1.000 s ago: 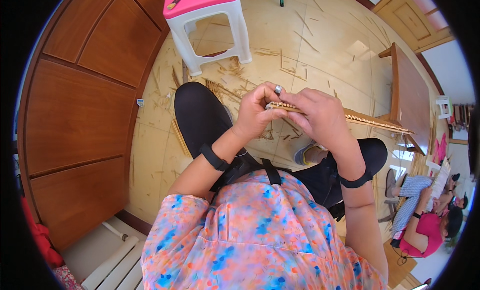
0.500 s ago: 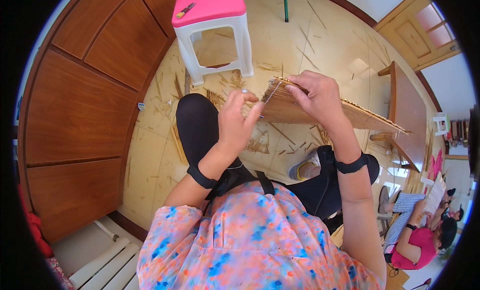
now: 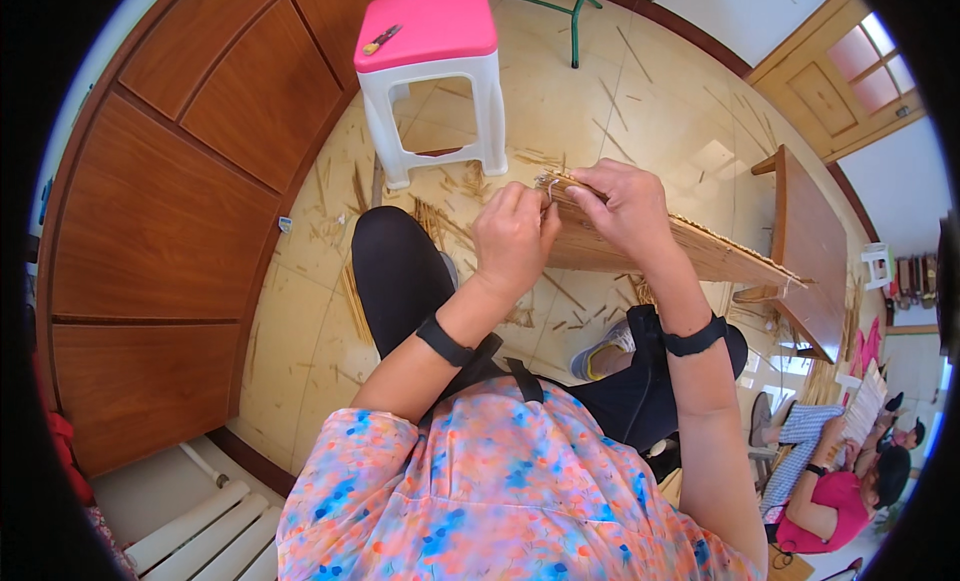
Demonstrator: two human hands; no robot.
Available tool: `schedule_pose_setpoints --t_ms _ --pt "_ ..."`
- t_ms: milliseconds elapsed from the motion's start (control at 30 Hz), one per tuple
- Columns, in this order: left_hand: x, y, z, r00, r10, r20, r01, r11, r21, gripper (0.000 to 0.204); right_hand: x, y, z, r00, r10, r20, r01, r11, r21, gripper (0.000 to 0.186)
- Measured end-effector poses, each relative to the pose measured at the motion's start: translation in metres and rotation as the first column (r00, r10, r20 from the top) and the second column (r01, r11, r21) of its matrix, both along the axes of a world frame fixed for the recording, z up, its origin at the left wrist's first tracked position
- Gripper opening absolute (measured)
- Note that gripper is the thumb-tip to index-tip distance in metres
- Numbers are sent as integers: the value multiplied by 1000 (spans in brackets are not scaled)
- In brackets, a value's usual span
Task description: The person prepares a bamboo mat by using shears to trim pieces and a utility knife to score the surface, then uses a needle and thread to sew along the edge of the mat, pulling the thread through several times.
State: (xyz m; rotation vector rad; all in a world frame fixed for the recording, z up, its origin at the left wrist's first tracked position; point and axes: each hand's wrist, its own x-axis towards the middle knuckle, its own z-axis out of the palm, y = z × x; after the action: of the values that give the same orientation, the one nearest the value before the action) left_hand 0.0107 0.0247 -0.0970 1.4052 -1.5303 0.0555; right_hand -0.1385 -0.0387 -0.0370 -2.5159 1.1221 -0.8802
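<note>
I see a pale tiled floor [image 3: 660, 111] littered with thin straw-coloured splinters, bounded on the left by a wall of brown wooden cabinet panels [image 3: 150, 231]. A long brown wooden bench [image 3: 815, 251] stands at the floor's right side. Near the floor's top edge, close to the cabinets, stands a white plastic stool with a pink seat [image 3: 430, 31]; a small red-handled tool [image 3: 382, 39] lies on the seat's left part.

I note the flat woven mat of thin tan bamboo strips [image 3: 680, 256] held above the floor over the person's knees, running from the hands rightward to the bench, where its far end appears tied with string. Whether it rests on the bench I cannot tell.

My left hand [image 3: 512, 243] is closed, fingers curled and pinching at the mat's near left corner. My right hand [image 3: 620, 206] is closed over the same corner from above, gripping the edge of the strips. The two hands touch each other. Each wrist carries a black band [image 3: 695, 336].

Another person in a red top [image 3: 830, 501] sits at the lower right rim.
</note>
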Motion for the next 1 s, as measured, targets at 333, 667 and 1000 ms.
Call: schedule_pose_setpoints --t_ms 333,667,1000 --pt "36 35 34 260 90 -961 719 647 255 13 2 -5 0 997 -52 -57 53 998 31 19" --pt "151 123 98 561 3 -828 631 646 430 14 3 -33 -7 997 -32 -64 36 998 51 23" --pt "320 252 117 731 0 -683 364 846 390 16 -2 -54 -9 994 2 -112 2 999 35 26"
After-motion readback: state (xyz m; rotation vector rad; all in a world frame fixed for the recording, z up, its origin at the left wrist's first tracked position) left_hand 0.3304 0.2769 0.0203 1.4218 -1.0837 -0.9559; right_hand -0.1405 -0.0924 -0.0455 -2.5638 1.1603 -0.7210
